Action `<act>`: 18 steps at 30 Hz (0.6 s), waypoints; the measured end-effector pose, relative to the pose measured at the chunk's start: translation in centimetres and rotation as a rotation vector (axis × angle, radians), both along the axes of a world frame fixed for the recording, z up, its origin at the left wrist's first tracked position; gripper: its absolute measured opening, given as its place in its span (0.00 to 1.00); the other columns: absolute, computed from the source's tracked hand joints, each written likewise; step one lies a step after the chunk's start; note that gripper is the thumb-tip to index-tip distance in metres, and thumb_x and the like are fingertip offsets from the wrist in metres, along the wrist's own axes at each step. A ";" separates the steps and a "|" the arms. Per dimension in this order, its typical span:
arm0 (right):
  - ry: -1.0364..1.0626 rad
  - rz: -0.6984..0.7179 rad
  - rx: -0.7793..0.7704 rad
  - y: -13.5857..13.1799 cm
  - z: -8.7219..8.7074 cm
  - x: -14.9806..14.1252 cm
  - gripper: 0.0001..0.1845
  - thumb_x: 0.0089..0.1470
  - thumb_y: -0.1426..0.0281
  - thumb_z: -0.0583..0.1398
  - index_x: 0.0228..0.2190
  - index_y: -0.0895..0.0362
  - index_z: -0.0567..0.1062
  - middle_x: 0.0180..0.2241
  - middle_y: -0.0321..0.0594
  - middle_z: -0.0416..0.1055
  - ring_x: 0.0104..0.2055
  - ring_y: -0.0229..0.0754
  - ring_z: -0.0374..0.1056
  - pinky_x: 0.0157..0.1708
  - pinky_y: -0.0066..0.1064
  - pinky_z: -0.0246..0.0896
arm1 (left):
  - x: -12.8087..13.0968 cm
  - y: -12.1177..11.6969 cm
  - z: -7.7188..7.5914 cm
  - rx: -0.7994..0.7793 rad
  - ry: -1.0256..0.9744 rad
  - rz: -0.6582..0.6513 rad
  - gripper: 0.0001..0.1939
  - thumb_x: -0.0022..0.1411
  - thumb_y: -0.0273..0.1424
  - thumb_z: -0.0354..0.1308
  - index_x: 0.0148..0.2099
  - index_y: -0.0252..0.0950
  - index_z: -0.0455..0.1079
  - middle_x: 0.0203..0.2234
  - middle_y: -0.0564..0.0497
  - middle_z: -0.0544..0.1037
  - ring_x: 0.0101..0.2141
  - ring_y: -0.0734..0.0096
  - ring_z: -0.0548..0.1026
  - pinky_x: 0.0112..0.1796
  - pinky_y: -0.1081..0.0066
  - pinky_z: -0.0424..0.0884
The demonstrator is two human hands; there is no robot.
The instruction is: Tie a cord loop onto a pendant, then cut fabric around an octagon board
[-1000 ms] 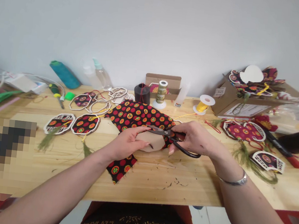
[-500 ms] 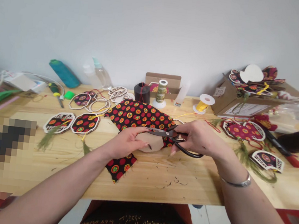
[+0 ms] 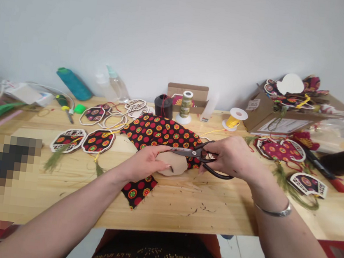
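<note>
My left hand (image 3: 149, 161) pinches a pale beige card piece (image 3: 174, 164) with scalloped edges, its thumb lying across the face. My right hand (image 3: 227, 158) grips black-handled scissors (image 3: 195, 153), fingers through the loops. Their blades point left along the card's upper edge, the tips close to my left fingers. Around and behind the card spreads black fabric (image 3: 162, 130) with red dots and flower medallions. A corner of patterned cloth (image 3: 136, 193) pokes out below my left hand. Whether the blades hold fabric is hard to make out.
Thread spools, among them a green one (image 3: 186, 108) and a yellow one (image 3: 234, 119), stand along the back. Finished framed ornaments (image 3: 97, 141) with tassels lie left and right. A cardboard box (image 3: 281, 112) full of ornaments sits back right. Dark scraps (image 3: 203, 207) dot the wooden table (image 3: 180, 221).
The scissor blades look more closed than before, and my right fingers have drawn slightly together. My left hand and the card stay nearly in place.
</note>
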State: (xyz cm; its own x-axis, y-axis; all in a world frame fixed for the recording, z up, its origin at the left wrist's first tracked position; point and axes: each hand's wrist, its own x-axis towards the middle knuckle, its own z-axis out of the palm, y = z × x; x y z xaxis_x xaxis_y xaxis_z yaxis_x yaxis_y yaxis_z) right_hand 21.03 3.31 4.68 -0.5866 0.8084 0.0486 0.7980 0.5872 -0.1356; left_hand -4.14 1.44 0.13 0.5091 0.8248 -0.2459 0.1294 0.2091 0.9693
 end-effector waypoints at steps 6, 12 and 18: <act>-0.002 0.011 0.022 0.3 -0.4 0.0 0.16 0.47 0.56 0.64 0.21 0.56 0.77 0.19 0.38 0.71 0.21 0.36 0.57 0.23 0.31 0.37 | -0.2 0.0 0.0 -0.016 -0.010 0.047 0.24 0.52 0.31 0.64 0.52 0.35 0.71 0.42 0.47 0.81 0.41 0.64 0.78 0.47 0.61 0.71; 0.050 -0.296 0.007 0.8 -0.6 -0.2 0.27 0.51 0.46 0.58 0.19 0.57 0.75 0.17 0.40 0.68 0.20 0.38 0.59 0.22 0.30 0.42 | -0.2 0.1 0.1 -0.037 -0.010 0.125 0.28 0.48 0.29 0.66 0.54 0.34 0.69 0.40 0.47 0.81 0.39 0.64 0.79 0.47 0.60 0.72; -0.181 -0.381 -0.091 1.1 -1.9 -0.8 0.18 0.53 0.59 0.58 0.29 0.61 0.77 0.27 0.53 0.75 0.28 0.48 0.69 0.23 0.32 0.47 | -0.1 0.0 -0.2 -0.052 -0.052 0.146 0.29 0.47 0.28 0.66 0.54 0.35 0.69 0.42 0.47 0.81 0.41 0.64 0.79 0.47 0.61 0.72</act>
